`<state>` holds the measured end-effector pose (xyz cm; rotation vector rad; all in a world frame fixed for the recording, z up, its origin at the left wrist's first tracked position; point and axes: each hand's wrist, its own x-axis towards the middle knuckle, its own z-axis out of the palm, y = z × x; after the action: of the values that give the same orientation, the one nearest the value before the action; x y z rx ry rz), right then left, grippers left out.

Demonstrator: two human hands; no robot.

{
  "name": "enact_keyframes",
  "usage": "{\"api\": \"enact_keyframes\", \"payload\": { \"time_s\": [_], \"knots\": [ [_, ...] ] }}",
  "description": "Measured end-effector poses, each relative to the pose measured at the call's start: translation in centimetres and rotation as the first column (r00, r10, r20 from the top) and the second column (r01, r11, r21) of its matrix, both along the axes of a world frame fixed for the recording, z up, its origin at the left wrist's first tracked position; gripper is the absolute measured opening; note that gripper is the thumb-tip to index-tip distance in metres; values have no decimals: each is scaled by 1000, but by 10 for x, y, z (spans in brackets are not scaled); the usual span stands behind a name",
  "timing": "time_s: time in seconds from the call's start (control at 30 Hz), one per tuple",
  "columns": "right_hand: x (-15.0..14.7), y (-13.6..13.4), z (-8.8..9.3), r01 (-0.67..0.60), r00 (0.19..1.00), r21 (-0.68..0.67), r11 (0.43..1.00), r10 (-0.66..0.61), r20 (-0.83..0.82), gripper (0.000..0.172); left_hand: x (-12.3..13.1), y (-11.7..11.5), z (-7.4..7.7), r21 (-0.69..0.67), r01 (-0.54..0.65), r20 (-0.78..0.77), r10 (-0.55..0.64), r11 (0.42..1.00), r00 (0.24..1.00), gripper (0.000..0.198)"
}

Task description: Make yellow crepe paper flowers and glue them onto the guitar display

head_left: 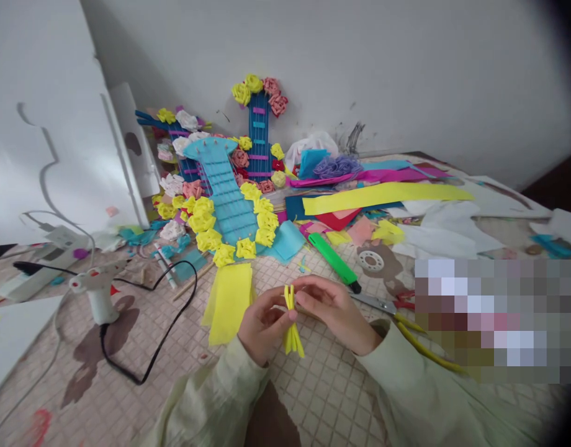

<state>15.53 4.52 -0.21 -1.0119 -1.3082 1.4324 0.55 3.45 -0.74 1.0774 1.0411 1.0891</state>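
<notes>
A folded strip of yellow crepe paper (293, 341) is pinched at its middle, its pleats fanning out at the lower end. My left hand (267, 320) closes on it from one side, thumb against the pleats. From the other side my right hand (329, 307) grips the upper part with thumb and fingers. Just left of my left hand lie flat yellow paper sheets (230, 301). Beyond both hands a light blue paper guitar shape (232, 211) leans, edged with yellow paper flowers (206, 226) and strung with thin cords.
A glue gun (99, 295) with a black cord stands at left. Scissors (378, 303) and a green utility knife (334, 261) lie right of the hands. Behind are a dark blue guitar shape (259, 133), a long yellow strip (388, 197) and a tape roll (371, 261). A blurred patch covers the right.
</notes>
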Motion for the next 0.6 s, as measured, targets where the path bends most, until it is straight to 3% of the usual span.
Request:
{"api": "enact_keyframes", "payload": {
  "time_s": [0.17,0.3,0.43,0.6],
  "knots": [
    [0,1,-1,57,998,24,998,-58,26,14,0,-1,-3,-82,48,-13,-50,995,999,42],
    [0,2,-1,22,999,44,999,-20,-39,16,-1,-3,-1,-79,37,-34,-39,996,999,40],
    [1,0,2,2,997,-3,1000,-2,-71,19,-3,-1,-2,-29,-35,-40,33,999,999,33],
    [0,-1,4,-26,999,-20,999,27,28,16,-6,1,-4,11,-124,24,124,992,992,26]
  ]
}}
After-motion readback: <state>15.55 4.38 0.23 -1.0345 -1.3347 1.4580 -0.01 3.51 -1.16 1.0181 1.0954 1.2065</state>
